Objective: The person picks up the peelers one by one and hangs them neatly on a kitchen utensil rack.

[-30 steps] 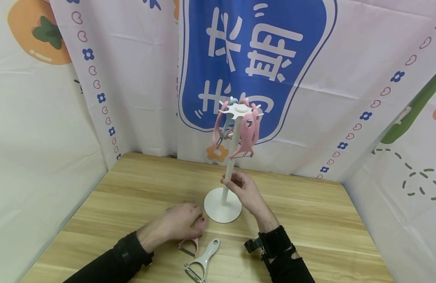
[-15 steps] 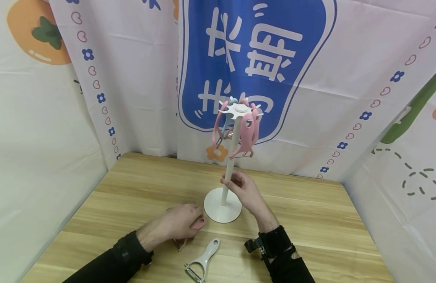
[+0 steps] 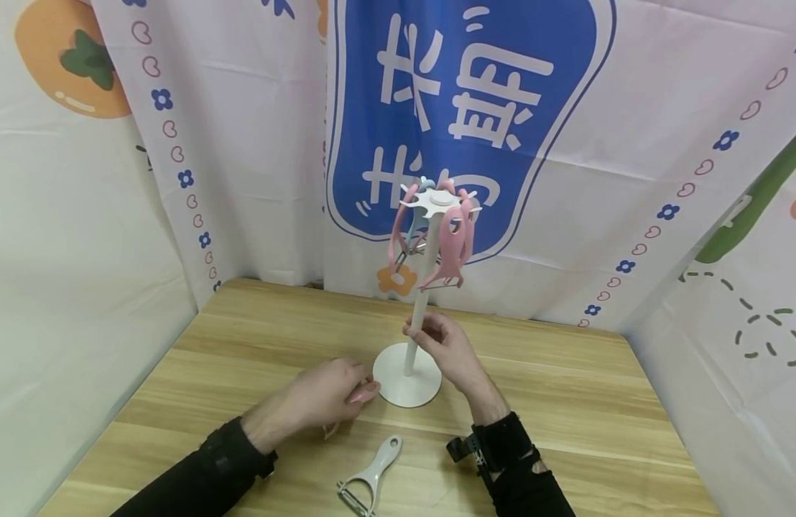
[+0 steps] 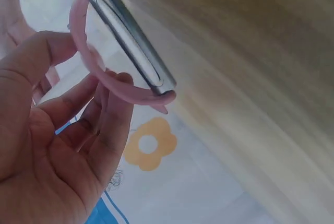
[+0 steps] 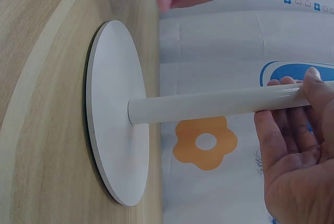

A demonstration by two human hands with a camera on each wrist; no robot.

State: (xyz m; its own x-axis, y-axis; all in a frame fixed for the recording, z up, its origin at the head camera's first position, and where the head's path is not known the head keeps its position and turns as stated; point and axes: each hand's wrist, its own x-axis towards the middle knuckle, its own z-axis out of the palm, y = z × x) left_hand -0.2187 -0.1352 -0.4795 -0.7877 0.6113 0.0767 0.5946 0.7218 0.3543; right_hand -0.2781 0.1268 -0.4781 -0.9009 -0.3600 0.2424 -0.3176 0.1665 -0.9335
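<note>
My left hand (image 3: 330, 393) pinches a pink peeler (image 4: 107, 80) between thumb and fingers, left of the stand's base. In the left wrist view the peeler's metal blade (image 4: 133, 38) faces away from the palm; much of its handle is hidden. My right hand (image 3: 451, 349) grips the pole (image 5: 209, 105) of a white stand, low down above the round base (image 5: 117, 145). Several pink peelers (image 3: 451, 248) and a light blue one (image 3: 416, 224) hang from the hooked top (image 3: 437, 201) of the stand.
A grey-white peeler (image 3: 374, 474) lies on the wooden table (image 3: 566, 431) in front of the stand, between my forearms. A printed cloth (image 3: 262, 143) hangs behind the table, with more cloth at both sides.
My left hand has lifted the pink peeler off the table and moved slightly away from me, towards the base. My right hand and the stand stay where they were.
</note>
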